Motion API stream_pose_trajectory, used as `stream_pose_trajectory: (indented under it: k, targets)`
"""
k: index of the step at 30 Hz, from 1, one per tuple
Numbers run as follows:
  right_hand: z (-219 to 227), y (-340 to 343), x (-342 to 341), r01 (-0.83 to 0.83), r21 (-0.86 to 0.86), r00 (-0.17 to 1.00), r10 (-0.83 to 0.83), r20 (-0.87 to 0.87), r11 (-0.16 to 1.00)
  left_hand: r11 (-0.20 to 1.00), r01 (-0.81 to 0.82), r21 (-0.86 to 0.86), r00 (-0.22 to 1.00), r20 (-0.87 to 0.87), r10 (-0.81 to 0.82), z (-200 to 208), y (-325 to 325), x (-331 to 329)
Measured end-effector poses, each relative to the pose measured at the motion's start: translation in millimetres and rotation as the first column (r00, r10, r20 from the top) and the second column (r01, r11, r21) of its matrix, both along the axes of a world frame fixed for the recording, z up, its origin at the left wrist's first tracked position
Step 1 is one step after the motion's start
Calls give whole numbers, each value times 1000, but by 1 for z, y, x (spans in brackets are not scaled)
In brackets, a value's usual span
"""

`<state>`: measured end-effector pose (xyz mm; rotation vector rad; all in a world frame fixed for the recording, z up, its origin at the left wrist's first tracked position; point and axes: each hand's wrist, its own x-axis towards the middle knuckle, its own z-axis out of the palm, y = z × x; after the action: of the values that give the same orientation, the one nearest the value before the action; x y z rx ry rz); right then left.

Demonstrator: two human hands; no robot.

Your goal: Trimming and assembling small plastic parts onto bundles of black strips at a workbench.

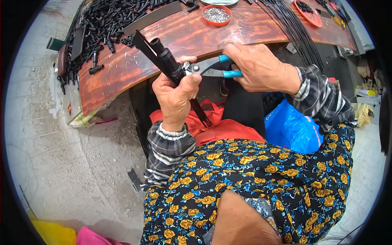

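Note:
My left hand (175,96) is wrapped round a black umbrella frame (163,57), a slanting bundle of ribs with a black tubular part. Its ribbed lower end (200,112) hangs down over red cloth. My right hand (261,67) is closed on the blue-sleeved handles of a pair of pliers (210,67). The jaws of the pliers meet the frame beside my left thumb and fingers, where something small and silvery shows. What exactly lies between the jaws is too small to tell.
Black plastic parts (106,24) lie heaped on the reddish wooden table (118,87), behind a dark curved strip (153,17). Small silvery pieces fill a red dish (216,15). Long thin black rods (292,32) cross the table's edge. A blue bag (294,128) sits beside my lap.

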<state>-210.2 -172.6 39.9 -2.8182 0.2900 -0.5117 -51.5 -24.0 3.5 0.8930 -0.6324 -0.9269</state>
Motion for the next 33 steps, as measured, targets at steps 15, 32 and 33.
stream_pose_trajectory:
  k: [15,32,33]
  targets:
    - [11,0,3,-73,-43,980,64,-187,996,977,36,211,991,-136,-7,10,-8,7]
    - [-49,29,13,150,238,985,-167,53,960,974,-35,224,994,-96,58,7,-9,7]
    - [-45,24,14,118,252,989,-136,54,961,974,-31,226,994,-96,53,8,-8,7]
